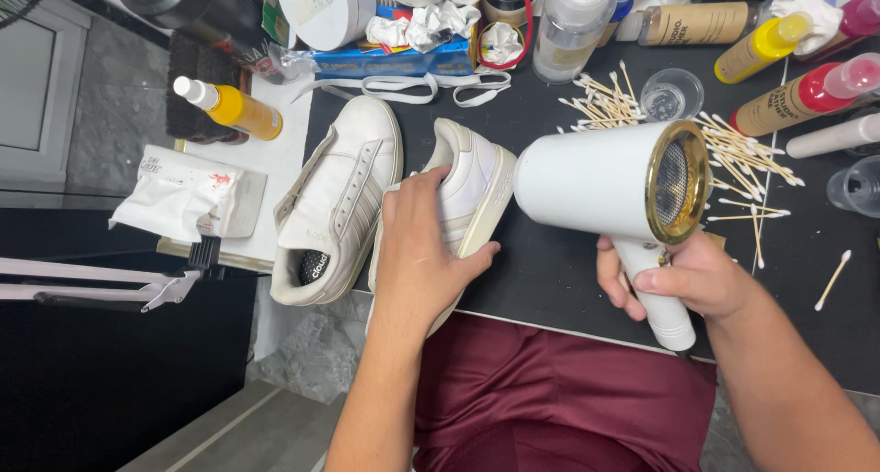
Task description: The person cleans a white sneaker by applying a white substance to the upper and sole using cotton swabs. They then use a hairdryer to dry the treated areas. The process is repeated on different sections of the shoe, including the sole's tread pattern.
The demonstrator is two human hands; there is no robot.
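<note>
Drying step in hand, by the look of it: left hand [417, 252] lies over a white sneaker [467, 192] at the near tabletop [550, 270] edge, fingers wrapped on its side, while right hand [683, 279] has fingers closed round the handle of a white hair dryer [596, 183], barrel aimed at the shoe's toe. Next move likely calls for turning the shoe under the airflow. Second sneaker [335, 211] lies at nine o'clock. At one o'clock, a clear cup [672, 94] looks empty; cotton swabs [733, 165] lie loose beside it.
</note>
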